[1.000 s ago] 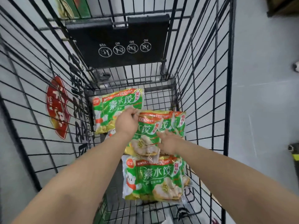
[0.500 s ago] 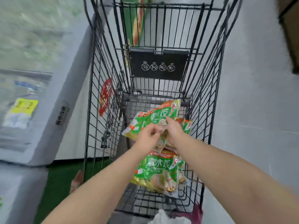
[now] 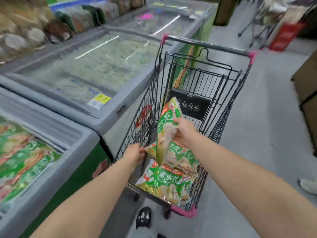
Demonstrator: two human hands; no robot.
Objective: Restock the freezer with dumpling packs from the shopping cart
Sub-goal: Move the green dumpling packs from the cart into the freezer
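Observation:
My right hand (image 3: 186, 129) grips a green dumpling pack (image 3: 167, 124) and holds it on edge above the black wire shopping cart (image 3: 228, 102). My left hand (image 3: 135, 154) is at the cart's left wall, its fingers pinched on the corner of a second dumpling pack (image 3: 178, 155) that lies tilted in the basket. A third pack (image 3: 164, 184) rests at the near end of the cart. To the left stands the chest freezer (image 3: 68, 152), with blurred green packs (image 3: 24, 162) inside.
A second chest freezer (image 3: 118, 117) with a glass lid stands beyond the first, right beside the cart. Shelves of goods run along the far left. Cardboard boxes (image 3: 307, 86) sit at the right. My shoe (image 3: 144, 217) is below the cart; another person's shoe (image 3: 308, 186) is at the right edge.
The view has swung up and left, bringing the freezers into sight. My right hand has lifted one pack higher and turned it on edge. My left hand has dropped to the cart's left side.

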